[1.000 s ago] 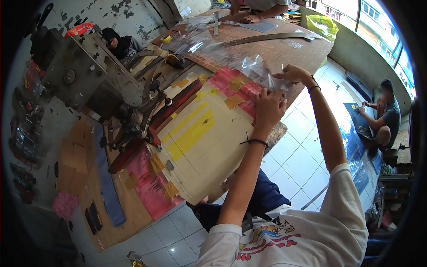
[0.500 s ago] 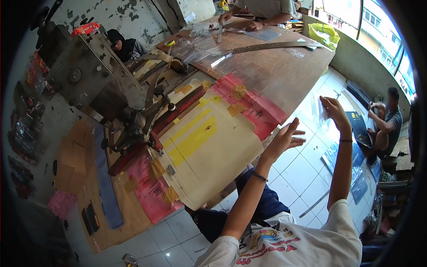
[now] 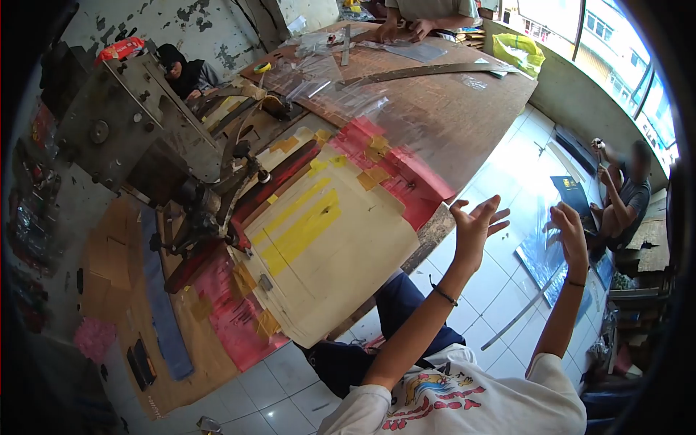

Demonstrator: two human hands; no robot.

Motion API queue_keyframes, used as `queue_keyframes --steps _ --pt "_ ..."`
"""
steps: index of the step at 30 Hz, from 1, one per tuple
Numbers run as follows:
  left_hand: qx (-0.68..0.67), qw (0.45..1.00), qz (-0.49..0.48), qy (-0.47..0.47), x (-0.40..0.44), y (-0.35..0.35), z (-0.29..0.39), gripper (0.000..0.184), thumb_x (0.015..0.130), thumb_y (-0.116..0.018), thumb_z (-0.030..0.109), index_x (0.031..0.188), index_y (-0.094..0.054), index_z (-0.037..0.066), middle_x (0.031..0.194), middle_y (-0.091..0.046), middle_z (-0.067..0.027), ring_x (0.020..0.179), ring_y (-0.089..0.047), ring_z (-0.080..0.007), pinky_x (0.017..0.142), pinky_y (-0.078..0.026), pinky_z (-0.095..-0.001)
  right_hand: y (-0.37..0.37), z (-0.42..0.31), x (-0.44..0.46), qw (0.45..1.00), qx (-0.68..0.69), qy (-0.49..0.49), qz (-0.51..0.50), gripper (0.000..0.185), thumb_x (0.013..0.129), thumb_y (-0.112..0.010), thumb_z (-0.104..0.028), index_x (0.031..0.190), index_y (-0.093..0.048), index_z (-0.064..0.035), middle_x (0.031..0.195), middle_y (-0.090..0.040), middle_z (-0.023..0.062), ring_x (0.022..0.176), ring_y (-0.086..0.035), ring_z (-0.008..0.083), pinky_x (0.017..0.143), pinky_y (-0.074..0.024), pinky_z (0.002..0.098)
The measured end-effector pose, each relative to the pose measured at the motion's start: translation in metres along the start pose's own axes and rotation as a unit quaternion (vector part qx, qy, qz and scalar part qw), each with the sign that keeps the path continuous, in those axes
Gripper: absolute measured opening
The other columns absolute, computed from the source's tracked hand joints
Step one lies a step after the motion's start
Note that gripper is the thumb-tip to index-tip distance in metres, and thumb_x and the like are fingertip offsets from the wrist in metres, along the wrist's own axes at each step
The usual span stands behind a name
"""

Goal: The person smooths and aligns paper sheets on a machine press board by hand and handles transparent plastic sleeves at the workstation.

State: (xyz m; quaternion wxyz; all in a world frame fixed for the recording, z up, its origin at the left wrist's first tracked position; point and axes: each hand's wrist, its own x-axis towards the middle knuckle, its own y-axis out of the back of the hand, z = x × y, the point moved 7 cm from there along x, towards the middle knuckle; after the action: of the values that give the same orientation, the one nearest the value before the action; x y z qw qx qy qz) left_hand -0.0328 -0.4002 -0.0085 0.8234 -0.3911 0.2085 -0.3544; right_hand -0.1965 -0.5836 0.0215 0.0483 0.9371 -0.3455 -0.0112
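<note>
My left hand (image 3: 478,230) is raised off the front right corner of the worktable, its fingers apart and nothing visible in them. To its right, my right hand (image 3: 568,230) is up with the fingers curled. A faint see-through plastic sheet (image 3: 542,221) seems to hang from those fingers, though its edges are hard to make out against the floor. Left of my hands lies a cream board (image 3: 341,239) with yellow tape strips (image 3: 308,225), under the arm of a metal machine (image 3: 138,123). Pink sheeting (image 3: 417,185) with brown tape sticks out beside the board.
A co-worker (image 3: 431,18) handles plastic at the far table (image 3: 449,94), where a long curved strip (image 3: 435,71) lies. Another person (image 3: 188,76) is behind the machine; a third (image 3: 631,196) sits on the floor at right. Blue plastic-covered sheets (image 3: 533,257) lie on the tiles.
Both hands have come closer together: my right hand has dropped lower, my left has shifted right. The see-through sheet has moved down with my right hand. The view has shifted slightly.
</note>
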Motion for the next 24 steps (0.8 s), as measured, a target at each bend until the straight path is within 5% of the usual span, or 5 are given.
queue_keyframes --steps 6,8,14,21,24 --pt "0.044 0.995 0.059 0.062 -0.004 -0.004 -0.035 0.087 0.086 -0.081 0.025 0.139 -0.017 -0.001 0.124 -0.057 -0.0230 0.098 -0.068 -0.0300 0.082 -0.063 -0.0429 0.023 0.051 -0.034 0.998 0.053 -0.001 0.017 0.014 0.098 -0.061 -0.015 0.091 -0.053 -0.0062 0.072 -0.059 0.0026 0.054 -0.060 0.0117 0.043 -0.0479 0.0244" --pt "0.128 0.988 0.036 0.073 0.003 0.002 -0.047 0.058 0.090 -0.076 0.022 0.135 -0.049 -0.002 0.108 -0.065 -0.0126 0.091 -0.068 -0.0191 0.072 -0.062 -0.0359 0.025 0.086 -0.049 0.998 0.007 -0.052 0.029 0.013 0.100 -0.062 -0.018 0.097 -0.057 -0.0070 0.070 -0.056 -0.0024 0.054 -0.054 0.0052 0.046 -0.0453 0.0227" --pt "0.107 0.991 0.026 0.072 -0.005 0.026 -0.077 0.035 0.098 -0.055 0.011 0.132 -0.052 -0.001 0.105 -0.065 -0.0135 0.086 -0.069 -0.0217 0.070 -0.062 -0.0353 0.008 0.146 -0.083 0.994 0.048 -0.077 -0.058 0.028 0.101 -0.063 -0.033 0.106 -0.056 -0.0063 0.084 -0.065 0.0038 0.066 -0.065 0.0121 0.059 -0.0549 0.0260" --pt "0.196 0.980 0.003 0.016 -0.020 0.010 -0.069 0.039 0.106 -0.050 0.028 0.125 -0.055 -0.004 0.106 -0.069 -0.0204 0.084 -0.073 -0.0268 0.067 -0.062 -0.0354 -0.032 0.111 -0.086 0.973 0.116 -0.098 -0.175 0.124 0.068 -0.041 -0.096 0.150 -0.030 -0.0042 0.116 -0.065 0.0255 0.082 -0.073 0.0351 0.056 -0.0626 0.0414" --pt "0.154 0.987 -0.011 0.044 -0.016 0.005 -0.079 0.039 0.107 -0.046 0.028 0.121 -0.058 -0.007 0.104 -0.070 -0.0214 0.083 -0.073 -0.0263 0.067 -0.062 -0.0341 -0.037 0.089 -0.092 0.979 0.091 -0.055 -0.172 0.121 0.073 -0.044 -0.093 0.153 -0.027 -0.0041 0.121 -0.062 0.0247 0.096 -0.071 0.0346 0.062 -0.0632 0.0419"
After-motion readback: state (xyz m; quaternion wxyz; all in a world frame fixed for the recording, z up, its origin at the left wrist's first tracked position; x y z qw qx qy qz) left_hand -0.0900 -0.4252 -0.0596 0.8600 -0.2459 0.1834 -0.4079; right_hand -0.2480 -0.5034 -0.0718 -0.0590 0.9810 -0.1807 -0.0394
